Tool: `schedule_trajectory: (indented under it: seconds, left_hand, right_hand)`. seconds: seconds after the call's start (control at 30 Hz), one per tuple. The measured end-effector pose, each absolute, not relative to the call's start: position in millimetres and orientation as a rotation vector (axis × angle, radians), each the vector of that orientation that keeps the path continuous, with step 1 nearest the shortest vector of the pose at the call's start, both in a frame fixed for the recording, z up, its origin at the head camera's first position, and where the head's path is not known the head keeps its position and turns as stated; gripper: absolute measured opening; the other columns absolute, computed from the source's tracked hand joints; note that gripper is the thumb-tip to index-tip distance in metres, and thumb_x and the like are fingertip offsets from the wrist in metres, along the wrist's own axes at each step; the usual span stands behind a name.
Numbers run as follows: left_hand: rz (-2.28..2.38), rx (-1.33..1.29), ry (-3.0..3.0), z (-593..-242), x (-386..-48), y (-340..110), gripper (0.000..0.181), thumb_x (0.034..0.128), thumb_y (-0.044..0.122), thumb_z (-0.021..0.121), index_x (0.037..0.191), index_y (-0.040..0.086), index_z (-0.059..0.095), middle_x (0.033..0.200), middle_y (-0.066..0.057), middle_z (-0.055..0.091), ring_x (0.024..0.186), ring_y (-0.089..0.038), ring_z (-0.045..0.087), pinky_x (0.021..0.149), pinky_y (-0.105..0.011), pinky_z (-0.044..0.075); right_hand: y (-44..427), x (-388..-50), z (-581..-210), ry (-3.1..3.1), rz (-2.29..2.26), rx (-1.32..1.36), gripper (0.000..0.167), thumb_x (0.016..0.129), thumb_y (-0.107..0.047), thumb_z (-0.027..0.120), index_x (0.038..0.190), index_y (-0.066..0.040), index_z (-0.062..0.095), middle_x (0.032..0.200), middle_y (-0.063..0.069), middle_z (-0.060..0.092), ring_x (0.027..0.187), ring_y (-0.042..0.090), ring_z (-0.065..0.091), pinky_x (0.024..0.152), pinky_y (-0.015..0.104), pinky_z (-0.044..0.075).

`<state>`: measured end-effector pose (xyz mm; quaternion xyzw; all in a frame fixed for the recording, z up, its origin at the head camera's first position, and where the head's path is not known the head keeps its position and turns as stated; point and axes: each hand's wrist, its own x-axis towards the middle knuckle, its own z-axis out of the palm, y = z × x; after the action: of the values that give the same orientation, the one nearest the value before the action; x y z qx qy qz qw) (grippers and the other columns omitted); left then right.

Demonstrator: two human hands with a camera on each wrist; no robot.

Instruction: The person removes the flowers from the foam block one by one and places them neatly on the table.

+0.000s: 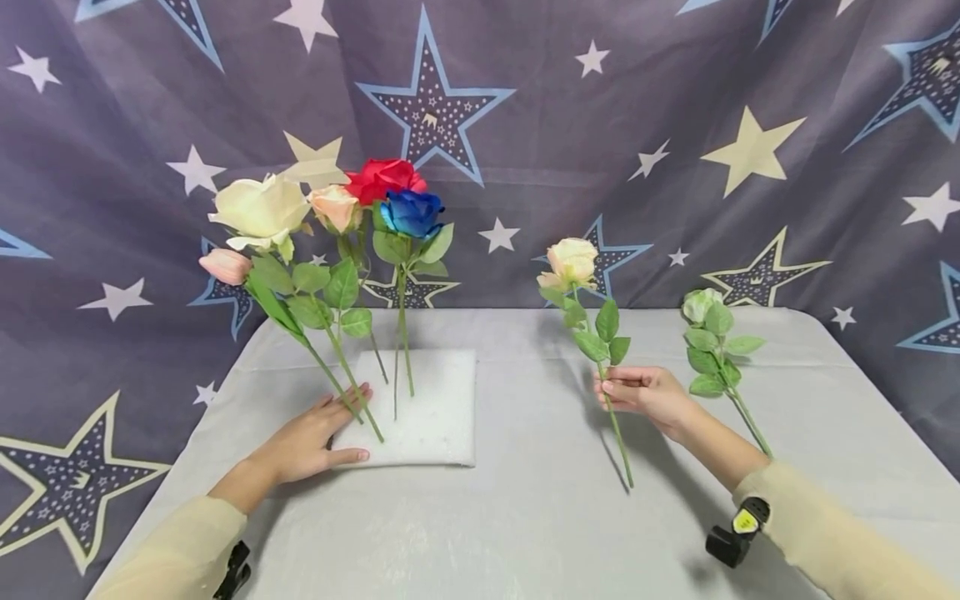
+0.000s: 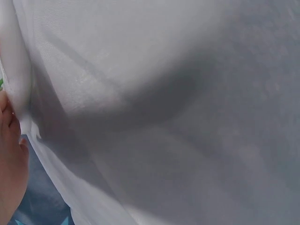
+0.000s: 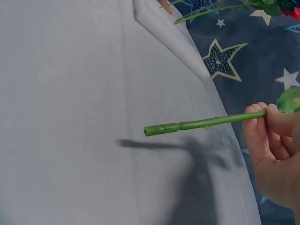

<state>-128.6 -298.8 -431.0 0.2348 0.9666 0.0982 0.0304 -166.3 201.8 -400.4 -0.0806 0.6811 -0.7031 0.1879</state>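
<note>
Left wrist view cuts off the left hand (image 2: 11, 161) and white block (image 2: 17, 65).

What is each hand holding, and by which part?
The right hand pinches the pale peach rose by its stem, below the leaves. The left hand holds nothing; it rests on the foam block.

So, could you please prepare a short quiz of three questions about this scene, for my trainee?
1. What does the right hand hold?
A) the red flower
B) a pale flower
C) nothing

2. True or false: the left hand touches the white block.

3. How many flowers stand in the block?

Key: 1. B. 2. True. 3. Five.
</note>
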Motion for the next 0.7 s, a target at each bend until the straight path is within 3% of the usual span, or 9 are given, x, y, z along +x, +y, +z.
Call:
schedule_trajectory:
  seconds: [0.17,0.47,0.57,0.7]
  left_hand:
    - [0.314,0.746,2.998,-429.5,-128.3,-298.6,0.093,0.0840,0.060,0.061,0.151,0.006,0.027,0.158,-0.014,0.029,0.145,-0.035,0.030,0.120,-0.054,0.022]
    - [0.290,0.801,3.034,-430.8,-126.3,-298.3,0.090,0.0846,0.059,0.060,0.150,0.005,0.031,0.156,-0.015,0.032,0.142,-0.038,0.034,0.117,-0.056,0.026]
    - [0.302,0.795,3.023,-430.2,-127.2,-298.2,0.090,0.0843,0.058,0.061,0.150,0.005,0.031,0.157,-0.015,0.031,0.143,-0.038,0.033,0.118,-0.056,0.025]
    - [0.311,0.776,3.005,-429.0,-127.2,-298.5,0.091,0.0846,0.060,0.060,0.151,0.006,0.029,0.158,-0.014,0.029,0.144,-0.037,0.031,0.119,-0.056,0.023]
  right_hand:
    - [222.8,-160.7,-401.9,1.916,-1.967,-0.224,0.042,0.093,-0.001,0.058,0.128,0.020,0.047,0.090,-0.011,0.075,0.089,0.008,0.072,0.084,0.024,0.060]
    - [266.3,-154.7,-403.3,1.860,-2.015,-0.169,0.019,0.093,-0.002,0.058,0.110,-0.007,0.067,0.092,-0.009,0.076,0.090,0.007,0.072,0.082,0.021,0.060]
    - [281.5,-153.3,-404.4,1.825,-2.054,-0.162,0.023,0.094,0.000,0.057,0.100,-0.018,0.069,0.093,-0.008,0.076,0.089,0.007,0.072,0.080,0.021,0.060]
    - [299.8,-153.4,-407.7,1.784,-2.084,-0.141,0.030,0.095,0.002,0.054,0.096,-0.023,0.070,0.094,-0.009,0.076,0.088,0.007,0.072,0.079,0.020,0.060]
